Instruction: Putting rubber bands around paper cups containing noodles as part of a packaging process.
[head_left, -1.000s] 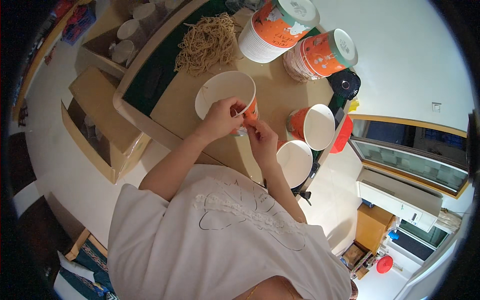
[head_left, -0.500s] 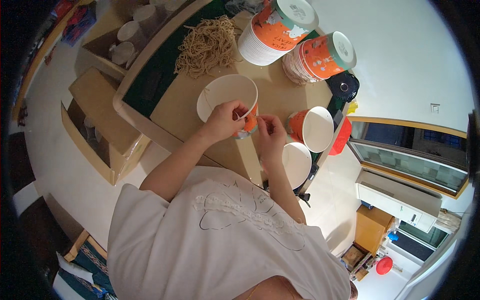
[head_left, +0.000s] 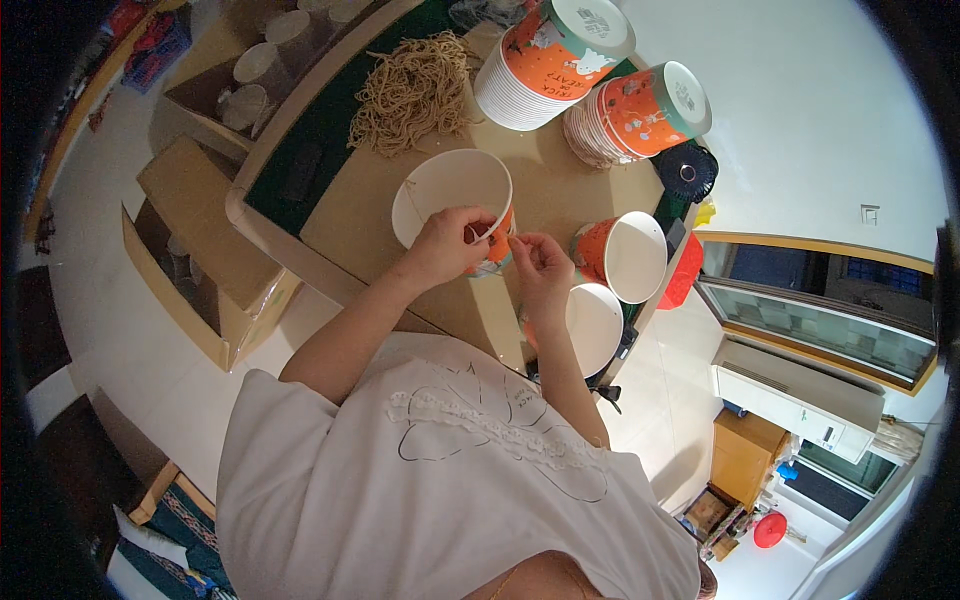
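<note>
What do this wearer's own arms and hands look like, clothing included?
Both the left hand and right hand are gloveless, the forearms bare. The loose white top has short sleeves, ruffled pale trim across the chest and dark line drawings.

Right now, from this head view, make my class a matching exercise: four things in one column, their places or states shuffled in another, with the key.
Column one:
1. Left hand
2. Right hand
3. Cord pile
4. Taller cup stack

Column two:
A. Upside down, bases upward
B. Its grip on the cup's rim
C. Fingers pinched, right of that cup
D. Loose, tan tangle

Pairs: 1-B, 2-C, 3-D, 4-A
</note>
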